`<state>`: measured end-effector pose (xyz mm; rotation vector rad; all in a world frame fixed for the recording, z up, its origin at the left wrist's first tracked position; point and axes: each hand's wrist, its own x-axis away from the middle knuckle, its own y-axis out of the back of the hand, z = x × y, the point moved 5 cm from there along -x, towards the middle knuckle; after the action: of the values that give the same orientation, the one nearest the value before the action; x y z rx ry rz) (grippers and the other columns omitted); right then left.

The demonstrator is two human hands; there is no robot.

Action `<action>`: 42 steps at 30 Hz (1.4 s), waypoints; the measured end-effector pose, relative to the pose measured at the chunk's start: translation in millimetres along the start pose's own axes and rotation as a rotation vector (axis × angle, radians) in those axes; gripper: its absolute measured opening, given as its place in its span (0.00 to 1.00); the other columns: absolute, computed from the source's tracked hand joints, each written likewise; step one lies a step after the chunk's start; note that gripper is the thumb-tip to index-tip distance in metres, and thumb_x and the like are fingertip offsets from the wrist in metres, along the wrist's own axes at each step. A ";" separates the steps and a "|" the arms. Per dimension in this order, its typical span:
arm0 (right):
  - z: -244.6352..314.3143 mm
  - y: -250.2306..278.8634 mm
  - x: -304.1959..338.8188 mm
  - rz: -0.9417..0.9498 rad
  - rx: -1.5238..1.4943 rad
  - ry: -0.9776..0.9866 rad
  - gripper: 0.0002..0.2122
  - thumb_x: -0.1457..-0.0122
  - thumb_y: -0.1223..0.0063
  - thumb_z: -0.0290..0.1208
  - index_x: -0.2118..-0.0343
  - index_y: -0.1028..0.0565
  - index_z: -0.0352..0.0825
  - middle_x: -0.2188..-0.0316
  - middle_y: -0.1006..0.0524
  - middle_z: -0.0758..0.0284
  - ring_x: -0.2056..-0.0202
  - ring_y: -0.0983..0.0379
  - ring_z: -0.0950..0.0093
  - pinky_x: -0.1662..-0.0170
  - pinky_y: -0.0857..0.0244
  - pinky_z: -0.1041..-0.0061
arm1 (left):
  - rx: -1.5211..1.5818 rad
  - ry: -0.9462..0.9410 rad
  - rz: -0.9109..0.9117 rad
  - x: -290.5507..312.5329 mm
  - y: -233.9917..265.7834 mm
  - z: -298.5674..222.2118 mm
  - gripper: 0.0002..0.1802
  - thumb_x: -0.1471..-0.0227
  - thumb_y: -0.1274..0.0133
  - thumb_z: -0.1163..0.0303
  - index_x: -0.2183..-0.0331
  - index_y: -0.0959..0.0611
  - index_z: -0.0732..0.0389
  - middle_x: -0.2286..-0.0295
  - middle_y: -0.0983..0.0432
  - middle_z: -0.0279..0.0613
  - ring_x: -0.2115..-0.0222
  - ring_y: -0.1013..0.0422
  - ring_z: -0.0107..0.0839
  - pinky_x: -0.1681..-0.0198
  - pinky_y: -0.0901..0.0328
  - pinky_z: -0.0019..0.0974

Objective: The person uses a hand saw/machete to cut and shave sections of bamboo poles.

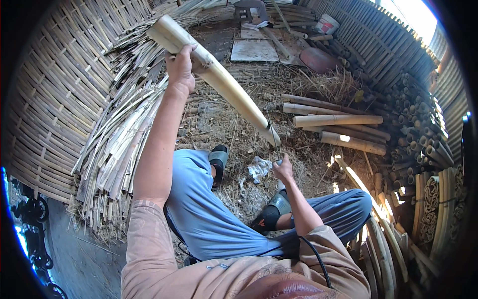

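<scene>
A thick, pale bamboo pole [234, 92] slants down from the upper left to the middle, in front of my knees. With my arm stretched out, my left hand [181, 71] is closed around its upper part, just below the far end. My right hand [283, 168] is closed close by the pole's lower end, thumb upward. A narrow dark strip crosses the pole just above that end, and whether it belongs to a tool is unclear. What sits inside my right fist is mostly hidden. A crumpled clear plastic piece [259, 168] lies on the ground beside my right hand.
Split bamboo strips [119, 149] are heaped along the woven wall [59, 94] at left. Cut bamboo poles [338, 120] lie to the right, beside stacked tubes [423, 132]. Farther back are flat boards [254, 50], a reddish basin [320, 60], a white bucket [327, 24] and a seated person.
</scene>
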<state>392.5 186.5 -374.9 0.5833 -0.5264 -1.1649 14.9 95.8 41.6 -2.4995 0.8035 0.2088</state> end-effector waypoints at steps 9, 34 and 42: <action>40.8 -4.0 9.6 -0.059 -0.189 -0.093 0.21 0.45 0.40 0.36 0.50 0.27 0.32 0.69 0.21 0.56 0.65 0.21 0.62 0.58 0.29 0.62 | 0.099 -0.133 0.328 21.6 -24.8 -1.1 0.27 0.57 0.29 0.70 0.55 0.21 0.64 0.61 0.18 0.45 0.60 0.21 0.36 0.52 0.27 0.40; -45.2 -19.8 3.6 -0.040 -0.143 -0.203 0.11 0.45 0.42 0.31 0.60 0.21 0.32 0.75 0.19 0.57 0.72 0.18 0.63 0.67 0.26 0.62 | 0.116 -0.129 0.491 35.3 -42.7 5.9 0.27 0.60 0.36 0.68 0.55 0.21 0.69 0.63 0.21 0.49 0.60 0.22 0.44 0.50 0.27 0.46; 39.7 -9.5 15.2 -0.104 -0.233 0.056 0.13 0.48 0.44 0.35 0.64 0.21 0.30 0.75 0.20 0.56 0.72 0.22 0.62 0.64 0.29 0.62 | 0.159 -0.078 0.489 22.5 -21.3 2.2 0.28 0.63 0.36 0.71 0.57 0.23 0.69 0.66 0.20 0.50 0.63 0.21 0.43 0.54 0.24 0.46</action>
<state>364.7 163.5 -350.6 0.4443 -0.3098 -1.2840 45.6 100.5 42.1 -2.0983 1.3320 0.3883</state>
